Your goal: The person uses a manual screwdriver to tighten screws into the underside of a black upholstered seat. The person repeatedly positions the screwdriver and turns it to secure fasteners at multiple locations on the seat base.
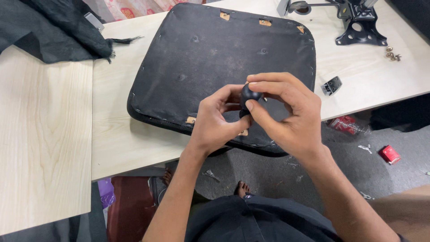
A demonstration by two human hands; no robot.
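- Nearest, the person's dark clothing fills the bottom edge, with bare toes (242, 187) on the grey floor (268, 172) below the tabletop's edge.
- Both forearms rise from there and meet over the front rim of the seat pad.
- Left hand (214, 122): its grip is closed on the lower part of a small black knob (249, 95), thumb and fingers curled round it.
- Right hand (286, 112): thumb and forefinger pinch the knob's rounded top, so both hands clamp the same piece, held just above the pad.
- Under the hands lies the seat pad (210, 58), black, underside up, stapled round its rim, overhanging the tabletop (112, 130) towards the person.
- Right of the pad sits a small black bracket (332, 85); on the floor beyond it lies a red packet (390, 154).
- Farther off, a few brass screws (392, 54) lie near a black metal chair base plate (359, 27).
- At far left, dark cloth (53, 31) is heaped on the tabletop.
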